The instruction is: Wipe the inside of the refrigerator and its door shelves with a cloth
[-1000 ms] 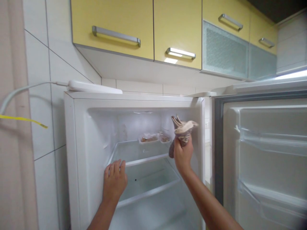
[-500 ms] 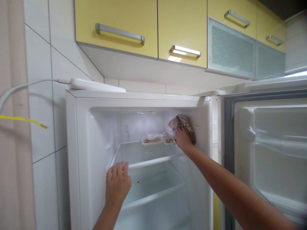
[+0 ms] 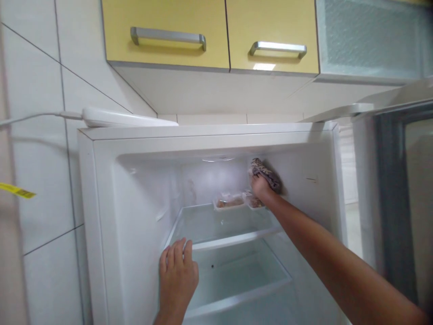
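My right hand point(image 3: 260, 186) reaches deep into the open fridge and is closed on a brown-and-white patterned cloth point(image 3: 269, 175). The cloth is bunched and pressed to the inner wall at the back right. Below the hand, two clear packs of food, one on the left point(image 3: 230, 201) and one on the right point(image 3: 253, 200), stand at the rear of the upper glass shelf point(image 3: 203, 225). My left hand point(image 3: 178, 277) is at the front left corner of that shelf, its fingers bent over the edge. Its thumb is hidden.
A lower glass shelf point(image 3: 237, 271) carries a small dark speck. On the right the fridge door point(image 3: 399, 203) stands open. Yellow cabinets point(image 3: 165, 18) hang above. A white device with a cable point(image 3: 115, 118) lies on the fridge top, and a yellow strip point(image 3: 16, 190) is at the left.
My right hand and the cloth have shifted slightly along the back right of the fridge, and the cloth looks more bunched. The view has moved closer. My left hand stays at the shelf edge.
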A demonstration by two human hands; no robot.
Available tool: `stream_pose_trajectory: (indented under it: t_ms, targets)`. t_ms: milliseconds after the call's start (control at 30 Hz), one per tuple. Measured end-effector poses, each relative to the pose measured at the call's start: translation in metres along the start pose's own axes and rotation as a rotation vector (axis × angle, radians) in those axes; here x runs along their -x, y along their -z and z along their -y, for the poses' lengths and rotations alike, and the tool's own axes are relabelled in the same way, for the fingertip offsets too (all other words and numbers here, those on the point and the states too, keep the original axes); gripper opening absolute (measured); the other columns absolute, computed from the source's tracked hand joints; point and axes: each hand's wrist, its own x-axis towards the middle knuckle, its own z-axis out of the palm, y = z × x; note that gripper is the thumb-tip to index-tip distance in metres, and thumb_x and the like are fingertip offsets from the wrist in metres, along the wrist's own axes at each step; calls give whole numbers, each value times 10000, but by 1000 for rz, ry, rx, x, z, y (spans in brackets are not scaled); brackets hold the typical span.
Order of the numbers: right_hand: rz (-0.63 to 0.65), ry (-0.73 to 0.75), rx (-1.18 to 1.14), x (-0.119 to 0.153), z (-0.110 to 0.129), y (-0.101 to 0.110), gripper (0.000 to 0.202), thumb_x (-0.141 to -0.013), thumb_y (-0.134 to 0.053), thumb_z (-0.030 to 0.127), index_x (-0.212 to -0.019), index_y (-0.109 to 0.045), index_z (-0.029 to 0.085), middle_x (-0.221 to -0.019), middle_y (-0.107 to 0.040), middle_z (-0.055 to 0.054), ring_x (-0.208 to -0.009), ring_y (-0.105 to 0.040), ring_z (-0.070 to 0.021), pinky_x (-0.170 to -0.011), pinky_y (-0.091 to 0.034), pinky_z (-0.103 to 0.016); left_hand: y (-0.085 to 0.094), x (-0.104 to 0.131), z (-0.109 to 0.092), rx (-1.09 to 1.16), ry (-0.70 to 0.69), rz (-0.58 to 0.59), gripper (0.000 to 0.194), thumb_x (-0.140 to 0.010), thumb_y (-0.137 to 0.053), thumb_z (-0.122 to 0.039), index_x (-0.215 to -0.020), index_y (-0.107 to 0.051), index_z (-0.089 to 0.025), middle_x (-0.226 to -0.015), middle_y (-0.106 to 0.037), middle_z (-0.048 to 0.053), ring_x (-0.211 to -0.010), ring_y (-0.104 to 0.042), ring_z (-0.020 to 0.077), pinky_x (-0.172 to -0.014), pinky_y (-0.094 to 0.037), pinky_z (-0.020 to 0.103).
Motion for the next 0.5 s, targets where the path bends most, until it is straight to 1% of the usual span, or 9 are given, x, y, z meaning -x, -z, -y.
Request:
stream_pose_trajectory:
  t_ms: [100,167,200,267,333,400,500]
  targets:
    - [139,25,74,-4,0,-6,334,-938,-602,442,-1123,-660,171,-1202,-683,-83,-1104,-643,-212,-1005,-513,-469,-2,1,0,-8,-8,-5,313,-812,-581,-132,-1113,-666,-116,-1155,-683,166,-1114,-593,312,-1061,-421,527]
    - [187,51,120,-2,1,-1,304,-946,-596,388,-1133,-665,159,-1220,-689,-92,-1146,-636,-222,-1042,-490,-488,-2,1,0,-5,-11,3,314,-817,-581,-137,-1118,-664,-117,-1157,-683,165,-1120,-592,309,-1065,-418,526]
    - [197,64,143,0,2,4,286,-954,-575,330,-1154,-668,148,-1249,-685,-115,-1186,-622,-233,-1070,-469,-493,-2,1,0,-3,-9,6,315,-818,-582,-139,-1122,-663,-117,-1163,-683,166,-1125,-592,309,-1068,-417,527]
    - [194,89,185,5,5,17,334,-944,-498,183,-1224,-659,101,-1340,-645,-190,-1299,-556,-268,-1136,-406,-500,-2,1,0,1,-2,9,318,-819,-580,-138,-1125,-660,-116,-1171,-683,168,-1130,-594,308,-1071,-416,529]
    - [171,108,226,9,11,33,470,-888,-415,83,-1310,-620,55,-1433,-568,-238,-1413,-447,-295,-1197,-325,-511,0,0,0,2,7,7,316,-819,-574,-132,-1123,-661,-118,-1167,-687,169,-1129,-599,307,-1066,-423,527]
    - [146,119,265,15,17,50,574,-844,-377,60,-1388,-561,53,-1490,-516,-221,-1488,-341,-294,-1236,-247,-533,2,-1,0,1,7,11,316,-822,-567,-130,-1123,-662,-125,-1166,-690,165,-1129,-605,303,-1064,-429,521]
    - [120,119,321,30,25,73,618,-830,-355,73,-1424,-526,62,-1517,-500,-189,-1521,-281,-281,-1262,-175,-535,4,-2,1,10,7,16,319,-821,-563,-123,-1123,-668,-126,-1172,-690,161,-1134,-610,303,-1074,-422,514]
